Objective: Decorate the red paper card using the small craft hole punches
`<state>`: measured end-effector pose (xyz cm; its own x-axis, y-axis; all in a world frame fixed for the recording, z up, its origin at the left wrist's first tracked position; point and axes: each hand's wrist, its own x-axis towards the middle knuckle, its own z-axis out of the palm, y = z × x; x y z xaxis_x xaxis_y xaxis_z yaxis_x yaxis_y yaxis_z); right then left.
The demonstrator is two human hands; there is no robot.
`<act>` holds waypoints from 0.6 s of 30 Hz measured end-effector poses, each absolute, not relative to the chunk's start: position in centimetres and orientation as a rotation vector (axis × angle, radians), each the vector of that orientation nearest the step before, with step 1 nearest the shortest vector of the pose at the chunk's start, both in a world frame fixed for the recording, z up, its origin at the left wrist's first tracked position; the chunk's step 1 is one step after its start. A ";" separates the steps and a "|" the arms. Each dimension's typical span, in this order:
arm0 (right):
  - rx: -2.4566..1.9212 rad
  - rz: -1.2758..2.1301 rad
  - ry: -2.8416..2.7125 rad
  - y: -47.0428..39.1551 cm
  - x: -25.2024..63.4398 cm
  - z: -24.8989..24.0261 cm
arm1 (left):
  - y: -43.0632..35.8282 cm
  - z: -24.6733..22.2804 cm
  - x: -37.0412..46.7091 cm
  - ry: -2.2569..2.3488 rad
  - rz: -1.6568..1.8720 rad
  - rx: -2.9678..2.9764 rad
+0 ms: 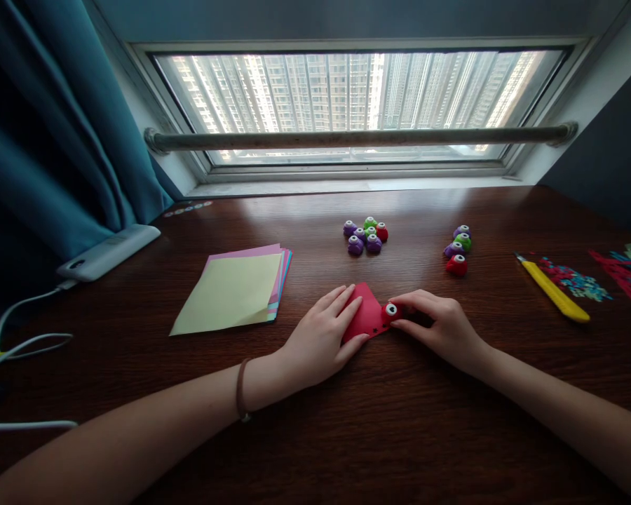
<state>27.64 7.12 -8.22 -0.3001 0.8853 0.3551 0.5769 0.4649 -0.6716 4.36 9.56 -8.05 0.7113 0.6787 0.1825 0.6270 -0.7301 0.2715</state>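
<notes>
A sheet of red paper (pixel 362 314) lies on the table in front of me, with small dark cut-out shapes along its near right edge. My left hand (pixel 318 333) rests flat on the paper's left part, fingers spread. At the paper's right edge sits a small red craft punch (pixel 390 313) with a white round top bearing a dark shape. My right hand (pixel 446 326) grips this punch from the right between thumb and fingers. Part of the paper is hidden under my left hand, and whether its edge is inside the punch I cannot tell.
Several purple, green and red punches (pixel 355 245) cluster further back, with another row (pixel 456 264) to the right. Coloured paper sheets (pixel 226 291) lie left. A yellow craft knife (pixel 554 291), tiny cut-outs (pixel 578 280) and paper scraps (pixel 623 277) lie right. A white power bank (pixel 110 252) has a cable.
</notes>
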 end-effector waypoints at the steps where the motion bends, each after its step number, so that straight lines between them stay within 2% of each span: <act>1: -1.208 0.551 -2.016 7.1 27.6 -8.2 | 9.5 -8.0 4.4 1.054 0.387 2.734; 18: -1.136 0.555 -2.064 7.2 27.5 -8.1 | 9.4 -7.7 4.5 1.130 0.253 2.747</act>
